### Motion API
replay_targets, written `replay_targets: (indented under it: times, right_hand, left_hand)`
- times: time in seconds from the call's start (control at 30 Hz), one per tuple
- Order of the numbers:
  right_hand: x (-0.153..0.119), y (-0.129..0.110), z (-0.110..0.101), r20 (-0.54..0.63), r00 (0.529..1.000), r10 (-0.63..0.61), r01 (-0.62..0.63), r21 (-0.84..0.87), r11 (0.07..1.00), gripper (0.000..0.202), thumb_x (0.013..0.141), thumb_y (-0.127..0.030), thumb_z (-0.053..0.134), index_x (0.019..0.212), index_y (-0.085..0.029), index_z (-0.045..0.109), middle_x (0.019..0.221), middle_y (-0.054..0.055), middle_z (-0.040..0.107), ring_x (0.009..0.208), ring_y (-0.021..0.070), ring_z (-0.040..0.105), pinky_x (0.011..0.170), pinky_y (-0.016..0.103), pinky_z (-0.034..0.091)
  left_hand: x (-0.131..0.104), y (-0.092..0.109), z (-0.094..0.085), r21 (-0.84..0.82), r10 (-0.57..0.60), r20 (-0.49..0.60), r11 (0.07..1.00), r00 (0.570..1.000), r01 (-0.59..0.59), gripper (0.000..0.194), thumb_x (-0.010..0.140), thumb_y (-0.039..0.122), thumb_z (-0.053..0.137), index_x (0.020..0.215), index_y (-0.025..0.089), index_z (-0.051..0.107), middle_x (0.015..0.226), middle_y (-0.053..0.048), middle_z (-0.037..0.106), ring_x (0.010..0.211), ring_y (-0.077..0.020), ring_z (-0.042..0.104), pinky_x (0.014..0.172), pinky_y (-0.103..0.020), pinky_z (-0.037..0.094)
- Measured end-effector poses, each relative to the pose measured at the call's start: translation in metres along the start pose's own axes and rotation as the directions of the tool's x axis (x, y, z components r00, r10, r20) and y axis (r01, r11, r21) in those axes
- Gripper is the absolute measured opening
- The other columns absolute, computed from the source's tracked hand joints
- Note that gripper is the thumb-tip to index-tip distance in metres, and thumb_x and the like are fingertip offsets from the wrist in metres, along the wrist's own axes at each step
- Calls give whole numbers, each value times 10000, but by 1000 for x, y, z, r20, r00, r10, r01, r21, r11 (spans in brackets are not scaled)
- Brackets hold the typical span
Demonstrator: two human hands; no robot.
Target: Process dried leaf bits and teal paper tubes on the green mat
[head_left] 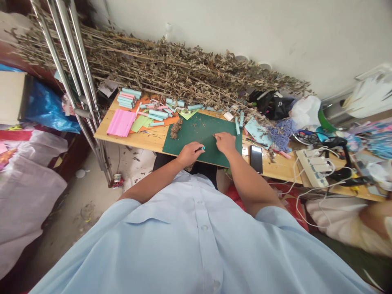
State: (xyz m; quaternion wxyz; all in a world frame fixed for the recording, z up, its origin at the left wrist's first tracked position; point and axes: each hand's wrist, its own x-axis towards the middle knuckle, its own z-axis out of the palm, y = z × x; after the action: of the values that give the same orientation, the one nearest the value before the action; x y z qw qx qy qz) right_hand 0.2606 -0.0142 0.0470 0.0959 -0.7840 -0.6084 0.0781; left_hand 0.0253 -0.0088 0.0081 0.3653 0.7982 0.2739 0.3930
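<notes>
My left hand (189, 154) is closed round a small blue paper roll (203, 148), whose open end points toward my right hand; most of the roll is hidden in the fingers. Over the right part of the green cutting mat (196, 126), my right hand (226, 143) has its fingers pinched together. Whatever it may hold is too small to make out. A clump of crumbled dried herb (175, 129) lies on the mat's left side, with loose brown bits scattered near the back.
Blue and pink paper rolls (157, 113) and a pink paper stack (121, 122) lie to the left. Dried stalks (171, 67) run along the wall. A phone (256, 159), purple yarn (282, 134) and a power strip (312, 166) with cables are at right. Metal crutches (78, 73) lean left.
</notes>
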Motion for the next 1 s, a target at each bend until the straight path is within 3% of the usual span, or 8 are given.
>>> replay_targets:
  times: [0.23,0.57,0.8,1.0]
  right_hand:
    - [10,-1,4,-20,998,58,-57,51,997,244,987,-291,583,991,-278,827,1126,65,805,1061,280,657,959,421,407]
    - [-2,-3,10,-69,997,-36,40,69,997,205,964,-228,614,994,-256,814,1133,63,805,1104,274,674,984,419,399]
    - [-2,-4,9,-61,994,-91,95,66,993,253,948,-184,569,973,-228,817,1128,81,800,1102,271,672,997,415,405]
    - [5,3,9,-5,999,-45,45,169,985,212,907,-218,631,996,-238,822,1120,70,801,1082,263,687,991,414,470]
  left_hand:
    - [0,-1,0,10,-13,7,1000,1000,13,106,969,227,724,1057,183,763,993,-68,765,955,-181,706,905,-308,564]
    - [0,-3,1,12,-8,8,1000,1000,8,112,962,224,732,1057,176,767,1006,-78,771,962,-190,710,906,-318,566]
    - [-1,-4,2,-5,-12,4,1000,1000,12,123,964,234,729,1064,174,766,1018,-82,771,965,-191,709,909,-321,568]
    - [-1,-1,0,-4,-22,9,1000,1000,22,124,973,246,712,1061,177,766,997,-83,767,964,-194,710,916,-329,574]
